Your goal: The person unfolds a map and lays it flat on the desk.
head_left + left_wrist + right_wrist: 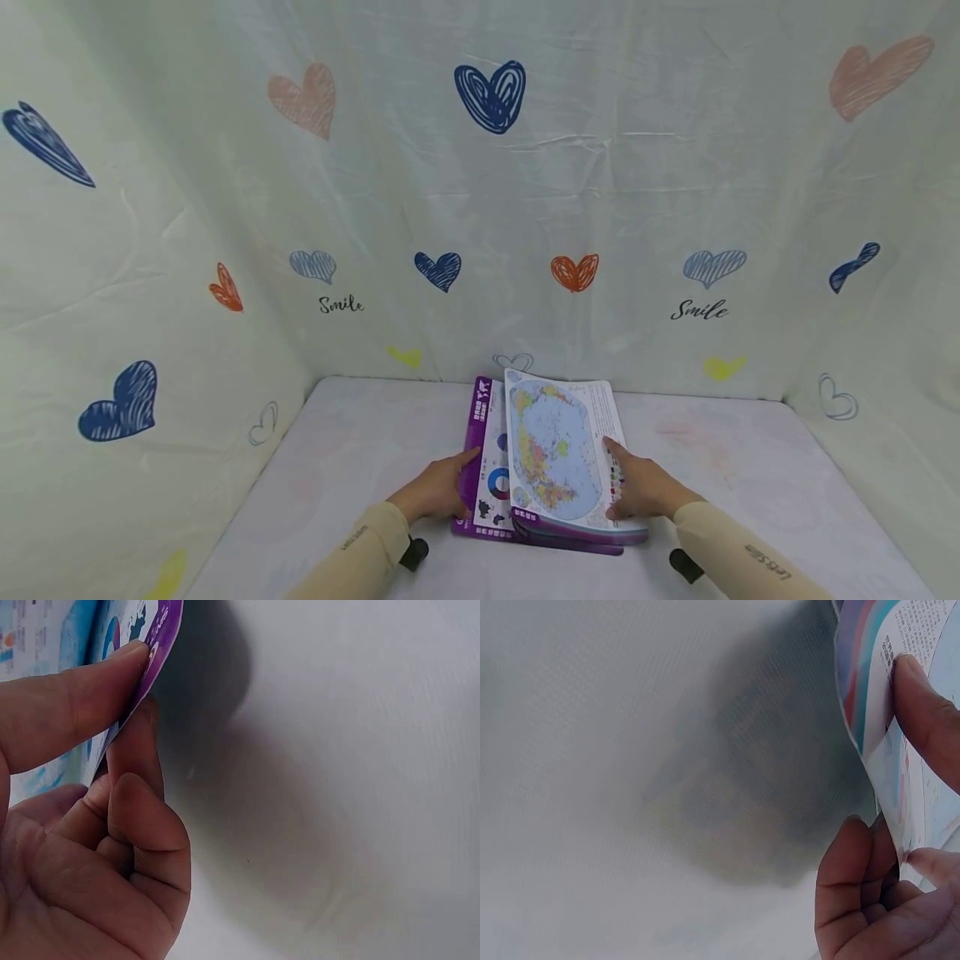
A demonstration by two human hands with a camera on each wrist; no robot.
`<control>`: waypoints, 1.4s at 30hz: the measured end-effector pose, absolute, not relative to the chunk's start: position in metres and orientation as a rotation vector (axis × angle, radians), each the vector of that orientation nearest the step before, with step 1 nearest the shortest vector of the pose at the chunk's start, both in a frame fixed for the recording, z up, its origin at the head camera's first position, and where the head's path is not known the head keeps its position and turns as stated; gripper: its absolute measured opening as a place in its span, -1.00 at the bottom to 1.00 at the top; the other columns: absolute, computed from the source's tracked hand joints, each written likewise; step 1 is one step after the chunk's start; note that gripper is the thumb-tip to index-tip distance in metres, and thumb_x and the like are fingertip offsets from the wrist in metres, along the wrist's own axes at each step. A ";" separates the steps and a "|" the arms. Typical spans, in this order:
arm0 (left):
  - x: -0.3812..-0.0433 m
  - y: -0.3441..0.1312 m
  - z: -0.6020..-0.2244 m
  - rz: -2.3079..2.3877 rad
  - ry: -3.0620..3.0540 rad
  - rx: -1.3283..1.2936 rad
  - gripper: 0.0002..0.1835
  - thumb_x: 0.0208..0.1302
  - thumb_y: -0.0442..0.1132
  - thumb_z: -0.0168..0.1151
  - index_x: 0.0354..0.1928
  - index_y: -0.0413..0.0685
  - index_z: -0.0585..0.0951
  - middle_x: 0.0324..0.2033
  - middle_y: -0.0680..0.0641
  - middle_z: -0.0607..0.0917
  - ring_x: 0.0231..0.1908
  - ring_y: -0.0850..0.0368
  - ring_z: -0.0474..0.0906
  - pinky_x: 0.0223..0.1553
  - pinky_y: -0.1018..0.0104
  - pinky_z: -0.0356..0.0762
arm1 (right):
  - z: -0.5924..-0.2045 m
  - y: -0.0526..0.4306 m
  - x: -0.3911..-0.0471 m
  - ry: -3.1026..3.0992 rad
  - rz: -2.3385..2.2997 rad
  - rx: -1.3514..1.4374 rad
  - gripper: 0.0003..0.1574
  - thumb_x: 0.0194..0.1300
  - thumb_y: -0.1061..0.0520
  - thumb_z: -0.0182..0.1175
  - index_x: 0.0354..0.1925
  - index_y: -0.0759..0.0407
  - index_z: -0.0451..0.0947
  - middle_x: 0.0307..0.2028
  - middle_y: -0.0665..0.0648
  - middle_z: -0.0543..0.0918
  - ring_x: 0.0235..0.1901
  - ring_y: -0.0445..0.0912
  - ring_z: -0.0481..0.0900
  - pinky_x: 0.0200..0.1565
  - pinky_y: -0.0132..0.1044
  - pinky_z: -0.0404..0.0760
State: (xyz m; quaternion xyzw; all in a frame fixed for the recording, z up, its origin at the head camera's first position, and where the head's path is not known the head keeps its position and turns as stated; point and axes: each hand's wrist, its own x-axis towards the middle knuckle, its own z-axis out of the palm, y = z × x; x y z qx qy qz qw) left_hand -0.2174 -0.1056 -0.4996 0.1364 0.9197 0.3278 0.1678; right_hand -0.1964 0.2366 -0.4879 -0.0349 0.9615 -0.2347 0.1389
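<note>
Two world map sheets lie overlapped at the middle of the table in the head view. The upper world map (557,446) shows a blue oval world; its right part is gripped by my right hand (645,487), thumb on top. Beneath it, shifted left, the purple-edged map sheet (474,433) shows its left border and bottom strip. My left hand (433,490) pinches that border, with the thumb on the printed face and curled fingers behind the purple edge (163,641). In the right wrist view, curled fingers sit under the bent map edge (877,720). Much of the lower sheet is covered.
The white-covered table (360,425) extends to both sides of the maps. Behind it hangs a pale curtain (510,192) printed with hearts and the word "Smile". A small black device (414,553) is at the left wrist, another black device (686,565) at the right.
</note>
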 end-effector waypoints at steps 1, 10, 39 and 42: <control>-0.217 -0.107 -0.499 0.928 2.618 0.382 0.08 -0.20 -0.42 0.62 0.47 -0.12 0.31 0.28 -0.32 0.47 0.27 -0.35 0.36 0.21 -0.22 0.39 | -0.488 0.237 -0.197 2.780 -0.674 -0.099 0.51 -0.25 0.08 0.68 0.53 0.29 0.02 -0.32 0.14 0.59 -0.42 -0.03 0.43 -0.08 0.03 0.53; -0.216 -0.121 -0.495 0.905 2.626 0.356 0.08 -0.19 -0.46 0.60 0.48 -0.13 0.30 0.30 -0.33 0.44 0.26 -0.37 0.37 0.19 -0.23 0.40 | -0.488 0.244 -0.197 2.786 -0.683 -0.119 0.50 -0.25 0.09 0.67 0.53 0.28 0.02 -0.15 0.22 0.64 -0.37 -0.01 0.44 0.02 0.12 0.50; -0.211 -0.190 -0.491 0.817 2.677 0.225 0.09 -0.21 -0.48 0.60 0.48 -0.08 0.31 0.28 -0.35 0.45 0.17 -0.31 0.43 0.17 -0.25 0.40 | -0.484 0.266 -0.189 2.766 -0.790 -0.129 0.54 -0.25 0.11 0.66 0.56 0.19 -0.04 -0.20 0.13 0.61 -0.38 -0.06 0.48 -0.05 0.06 0.53; -0.211 -0.197 -0.490 0.807 2.678 0.214 0.09 -0.21 -0.48 0.59 0.48 -0.09 0.31 0.27 -0.36 0.46 0.08 -0.24 0.47 0.13 -0.23 0.46 | -0.483 0.270 -0.188 2.769 -0.796 -0.139 0.53 -0.24 0.10 0.65 0.55 0.21 -0.04 -0.13 0.18 0.62 -0.33 -0.04 0.49 0.03 0.15 0.50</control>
